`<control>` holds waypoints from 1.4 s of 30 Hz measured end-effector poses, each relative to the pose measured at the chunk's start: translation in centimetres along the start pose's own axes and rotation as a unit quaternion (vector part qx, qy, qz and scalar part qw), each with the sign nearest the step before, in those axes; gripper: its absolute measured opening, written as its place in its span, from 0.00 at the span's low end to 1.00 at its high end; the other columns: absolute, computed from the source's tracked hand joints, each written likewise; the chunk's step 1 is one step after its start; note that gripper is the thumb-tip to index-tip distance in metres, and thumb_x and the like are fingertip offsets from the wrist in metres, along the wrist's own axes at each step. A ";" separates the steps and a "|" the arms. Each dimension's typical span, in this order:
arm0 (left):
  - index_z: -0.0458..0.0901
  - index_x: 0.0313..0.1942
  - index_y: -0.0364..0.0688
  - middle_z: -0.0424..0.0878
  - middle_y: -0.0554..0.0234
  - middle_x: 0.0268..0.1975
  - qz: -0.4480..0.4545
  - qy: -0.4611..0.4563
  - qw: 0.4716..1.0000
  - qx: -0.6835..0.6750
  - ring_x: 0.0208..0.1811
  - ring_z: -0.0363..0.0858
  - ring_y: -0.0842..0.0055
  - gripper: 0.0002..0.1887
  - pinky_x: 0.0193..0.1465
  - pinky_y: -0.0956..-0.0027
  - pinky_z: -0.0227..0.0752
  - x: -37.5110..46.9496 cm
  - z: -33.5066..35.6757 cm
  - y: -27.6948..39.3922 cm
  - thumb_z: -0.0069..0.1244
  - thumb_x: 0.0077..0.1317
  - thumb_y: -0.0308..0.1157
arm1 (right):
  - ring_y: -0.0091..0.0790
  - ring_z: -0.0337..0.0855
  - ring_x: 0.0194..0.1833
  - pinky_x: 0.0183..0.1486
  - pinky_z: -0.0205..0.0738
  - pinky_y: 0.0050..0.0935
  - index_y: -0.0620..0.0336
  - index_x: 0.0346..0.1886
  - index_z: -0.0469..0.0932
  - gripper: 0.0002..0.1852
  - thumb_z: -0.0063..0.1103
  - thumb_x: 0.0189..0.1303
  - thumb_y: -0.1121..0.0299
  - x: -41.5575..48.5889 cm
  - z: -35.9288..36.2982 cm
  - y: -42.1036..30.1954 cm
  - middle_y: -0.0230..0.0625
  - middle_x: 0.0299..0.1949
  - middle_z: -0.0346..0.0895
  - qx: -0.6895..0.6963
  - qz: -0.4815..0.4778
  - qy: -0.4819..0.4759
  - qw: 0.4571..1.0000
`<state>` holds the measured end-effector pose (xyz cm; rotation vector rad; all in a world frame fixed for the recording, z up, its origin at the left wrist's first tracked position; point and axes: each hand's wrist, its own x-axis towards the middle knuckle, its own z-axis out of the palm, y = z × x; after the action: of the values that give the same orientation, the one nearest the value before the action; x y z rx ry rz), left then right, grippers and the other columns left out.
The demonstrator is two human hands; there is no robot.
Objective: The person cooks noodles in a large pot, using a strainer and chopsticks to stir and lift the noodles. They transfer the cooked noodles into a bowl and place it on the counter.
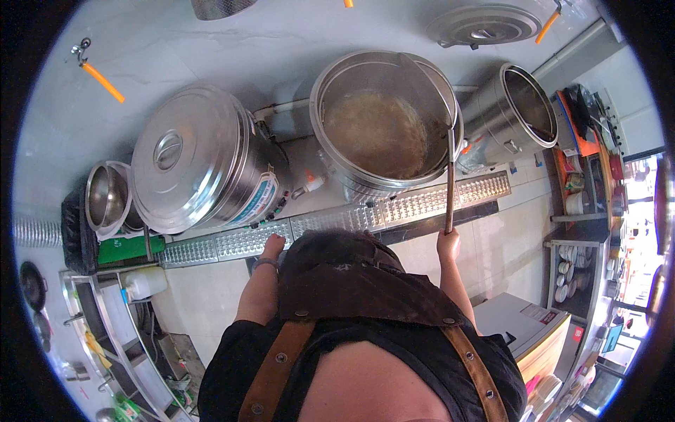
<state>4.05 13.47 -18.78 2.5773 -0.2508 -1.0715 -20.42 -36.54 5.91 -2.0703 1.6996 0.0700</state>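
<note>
Before me stands a large stainless steel pot (320,138), uncovered, with cloudy brownish liquid in it. My right hand (449,245) grips the lower end of a long handle (450,195). That handle runs up over the pot's right rim to a metal tool, whose kind I cannot tell, leaning inside the rim. My left hand (275,246) is closed near the perforated metal drain grate (253,243), with no object visible in it; a band circles the wrist. Left of the pot is a big steel barrel with its domed lid (184,158) on.
A tall open steel pot (506,116) stands at the right, near shelves with stacked bowls (567,269). Steel bowls (105,195) sit at the left above a metal rack (105,295). A lid (484,26) rests against the wall. A white-topped box-like unit (519,319) is at my right.
</note>
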 end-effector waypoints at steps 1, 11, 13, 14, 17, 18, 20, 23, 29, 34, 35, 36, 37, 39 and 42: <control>0.79 0.40 0.33 0.79 0.39 0.44 -0.011 -0.021 0.999 0.021 0.50 0.75 0.49 0.21 0.53 0.54 0.68 0.0 0.0 0.0 0.45 0.55 0.42 | 0.52 0.78 0.45 0.46 0.72 0.48 0.54 0.44 0.77 0.17 0.55 0.56 0.55 0.0 0.0 0.0 0.47 0.39 0.80 -0.012 0.013 -0.008 1.000; 0.79 0.35 0.31 0.79 0.35 0.40 0.047 0.042 0.998 -0.011 0.46 0.76 0.46 0.20 0.50 0.52 0.69 -0.8 -0.5 1.6 0.43 0.54 0.41 | 0.53 0.79 0.42 0.44 0.72 0.49 0.56 0.40 0.77 0.15 0.54 0.56 0.56 0.2 0.1 0.1 0.48 0.37 0.80 -0.010 -0.008 0.001 1.000; 0.80 0.34 0.31 0.79 0.35 0.39 -0.016 0.054 0.995 -0.078 0.45 0.76 0.46 0.20 0.49 0.52 0.70 -1.5 -0.8 2.3 0.43 0.54 0.41 | 0.53 0.79 0.42 0.43 0.72 0.49 0.56 0.39 0.77 0.15 0.54 0.55 0.56 0.3 0.2 0.1 0.48 0.37 0.80 -0.019 -0.001 0.005 1.000; 0.80 0.34 0.31 0.79 0.35 0.38 -0.007 0.045 0.997 -0.067 0.45 0.76 0.46 0.20 0.49 0.52 0.70 -1.6 -1.0 2.5 0.43 0.54 0.41 | 0.53 0.79 0.42 0.43 0.72 0.49 0.56 0.39 0.77 0.15 0.55 0.56 0.56 0.3 0.3 0.1 0.48 0.36 0.80 -0.016 -0.009 0.006 1.000; 0.80 0.33 0.31 0.79 0.35 0.38 0.032 0.034 0.999 -0.020 0.44 0.77 0.46 0.20 0.49 0.52 0.70 -1.3 -1.2 2.6 0.43 0.54 0.41 | 0.52 0.79 0.42 0.43 0.72 0.48 0.56 0.39 0.76 0.14 0.55 0.56 0.57 0.4 0.4 0.2 0.47 0.36 0.80 -0.020 -0.009 0.008 1.000; 0.80 0.33 0.31 0.79 0.34 0.38 0.050 0.029 0.998 0.000 0.44 0.77 0.46 0.20 0.49 0.52 0.70 -1.2 -1.2 2.5 0.43 0.54 0.41 | 0.52 0.79 0.42 0.43 0.72 0.48 0.56 0.39 0.76 0.14 0.56 0.56 0.57 0.4 0.4 0.2 0.47 0.36 0.80 -0.019 -0.009 0.005 1.000; 0.80 0.33 0.30 0.79 0.34 0.38 0.065 0.027 0.997 0.014 0.44 0.77 0.46 0.19 0.49 0.52 0.70 -1.1 -1.2 2.5 0.43 0.54 0.41 | 0.52 0.79 0.42 0.43 0.72 0.48 0.56 0.38 0.76 0.14 0.56 0.56 0.58 0.4 0.4 0.2 0.46 0.36 0.80 -0.016 -0.009 0.002 1.000; 0.79 0.33 0.31 0.79 0.34 0.38 0.032 0.038 0.998 -0.027 0.44 0.76 0.46 0.19 0.49 0.52 0.70 -2.1 -1.7 3.4 0.42 0.55 0.40 | 0.52 0.79 0.42 0.42 0.72 0.48 0.56 0.38 0.76 0.13 0.57 0.56 0.58 0.5 0.4 0.2 0.46 0.36 0.80 -0.014 -0.008 0.002 1.000; 0.79 0.34 0.33 0.79 0.37 0.40 -0.008 -0.003 0.999 -0.048 0.46 0.76 0.47 0.18 0.50 0.54 0.70 -4.6 -4.3 6.8 0.43 0.55 0.40 | 0.53 0.79 0.41 0.42 0.72 0.48 0.56 0.39 0.75 0.14 0.57 0.56 0.57 0.7 0.7 0.5 0.47 0.35 0.80 -0.020 -0.014 0.007 1.000; 0.79 0.36 0.34 0.79 0.37 0.41 -0.062 0.003 0.993 -0.096 0.47 0.76 0.47 0.18 0.51 0.55 0.69 -4.5 -4.3 6.9 0.44 0.54 0.40 | 0.53 0.79 0.41 0.42 0.72 0.48 0.55 0.40 0.75 0.14 0.57 0.56 0.58 0.8 0.8 0.7 0.48 0.35 0.80 -0.015 -0.010 0.007 1.000; 0.79 0.36 0.34 0.79 0.37 0.41 -0.064 0.003 0.993 -0.100 0.47 0.76 0.48 0.18 0.51 0.55 0.69 -4.2 -4.0 6.6 0.45 0.54 0.40 | 0.53 0.79 0.41 0.42 0.72 0.48 0.55 0.40 0.75 0.14 0.56 0.56 0.58 0.8 0.8 0.7 0.48 0.35 0.80 -0.016 -0.010 0.006 1.000; 0.79 0.37 0.34 0.79 0.38 0.41 -0.066 0.002 0.992 -0.103 0.48 0.76 0.48 0.18 0.51 0.55 0.69 -3.9 -3.7 6.3 0.45 0.54 0.40 | 0.53 0.79 0.41 0.42 0.72 0.49 0.55 0.40 0.75 0.14 0.56 0.56 0.57 0.9 0.8 0.7 0.48 0.36 0.80 -0.017 -0.011 0.005 1.000; 0.79 0.37 0.34 0.79 0.38 0.41 -0.074 -0.003 0.992 -0.103 0.48 0.76 0.48 0.18 0.51 0.55 0.69 -3.5 -3.4 5.9 0.45 0.54 0.40 | 0.53 0.79 0.41 0.42 0.72 0.49 0.55 0.40 0.76 0.14 0.56 0.56 0.57 0.9 0.8 0.7 0.47 0.36 0.80 -0.017 -0.011 0.004 1.000; 0.79 0.38 0.33 0.80 0.38 0.41 -0.069 -0.004 0.992 -0.101 0.48 0.77 0.49 0.19 0.52 0.56 0.69 -2.7 -2.7 5.1 0.46 0.54 0.40 | 0.53 0.79 0.41 0.42 0.72 0.49 0.54 0.40 0.76 0.14 0.56 0.56 0.57 0.9 0.7 0.7 0.47 0.36 0.80 -0.018 -0.008 0.004 1.000; 0.79 0.39 0.33 0.80 0.38 0.41 -0.002 -0.007 0.999 -0.045 0.48 0.77 0.50 0.19 0.52 0.56 0.69 -1.9 -2.1 4.2 0.46 0.54 0.40 | 0.53 0.79 0.41 0.42 0.72 0.49 0.54 0.40 0.76 0.14 0.56 0.56 0.57 0.9 0.7 0.6 0.46 0.36 0.80 -0.024 -0.002 0.003 1.000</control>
<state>4.14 10.63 -14.60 2.4929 -0.1972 -1.0769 -20.62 -37.14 4.79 -2.1120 1.7134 0.1041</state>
